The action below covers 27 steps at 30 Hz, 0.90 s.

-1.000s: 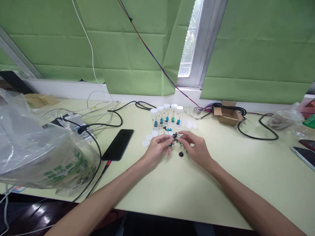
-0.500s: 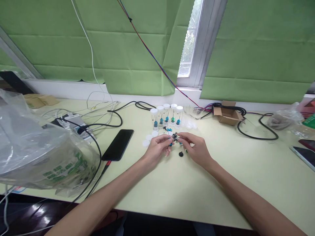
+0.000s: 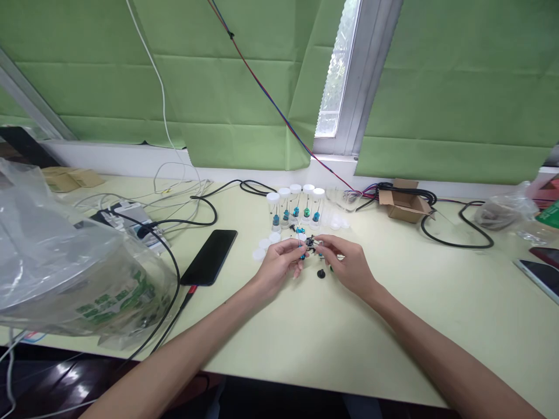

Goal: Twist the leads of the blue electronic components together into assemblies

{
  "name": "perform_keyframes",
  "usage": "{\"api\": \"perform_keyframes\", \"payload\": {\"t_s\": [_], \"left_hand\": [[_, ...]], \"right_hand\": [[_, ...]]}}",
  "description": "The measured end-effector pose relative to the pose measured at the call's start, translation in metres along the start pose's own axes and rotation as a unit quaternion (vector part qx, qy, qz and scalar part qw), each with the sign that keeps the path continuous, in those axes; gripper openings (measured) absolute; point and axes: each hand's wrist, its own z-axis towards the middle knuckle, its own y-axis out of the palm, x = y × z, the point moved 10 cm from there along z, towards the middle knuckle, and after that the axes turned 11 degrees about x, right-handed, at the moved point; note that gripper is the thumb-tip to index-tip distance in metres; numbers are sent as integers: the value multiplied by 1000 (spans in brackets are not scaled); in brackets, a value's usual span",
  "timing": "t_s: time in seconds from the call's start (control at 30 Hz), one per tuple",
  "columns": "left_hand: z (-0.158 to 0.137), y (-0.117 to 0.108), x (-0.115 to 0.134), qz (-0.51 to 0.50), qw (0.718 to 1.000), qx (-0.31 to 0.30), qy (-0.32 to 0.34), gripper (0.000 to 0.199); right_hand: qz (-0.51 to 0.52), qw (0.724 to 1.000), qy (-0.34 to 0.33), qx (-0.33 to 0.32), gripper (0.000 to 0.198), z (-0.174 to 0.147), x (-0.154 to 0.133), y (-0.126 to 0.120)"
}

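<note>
My left hand (image 3: 282,258) is closed, thumb and fingers pinching a small blue piece (image 3: 302,255) with a thin metal rod rising from it. Close beside it, my right hand (image 3: 345,259) is closed in a pinch too; what its fingertips hold is too small to make out. Small black parts (image 3: 310,242) show between the two hands. A black round piece (image 3: 321,273) lies on the table just below them. Behind the hands stand several clear tubes with white caps (image 3: 296,201), each holding a blue or green piece. Loose blue pieces (image 3: 300,230) lie in front of the tubes.
White caps (image 3: 259,254) lie left of my hands. A black phone (image 3: 209,257) rests further left, near a large plastic bag (image 3: 82,250) and tangled cables. An open cardboard box (image 3: 406,210) stands at the back right, by a black cable (image 3: 463,246).
</note>
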Motion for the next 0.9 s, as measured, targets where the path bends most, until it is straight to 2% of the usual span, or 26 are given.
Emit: {"api": "perform_keyframes", "payload": {"t_s": [0.9], "left_hand": [[0,-2,1,1,1000,1,7,24]], "right_hand": [[43,997,63,-13,24,0,10,2]]}}
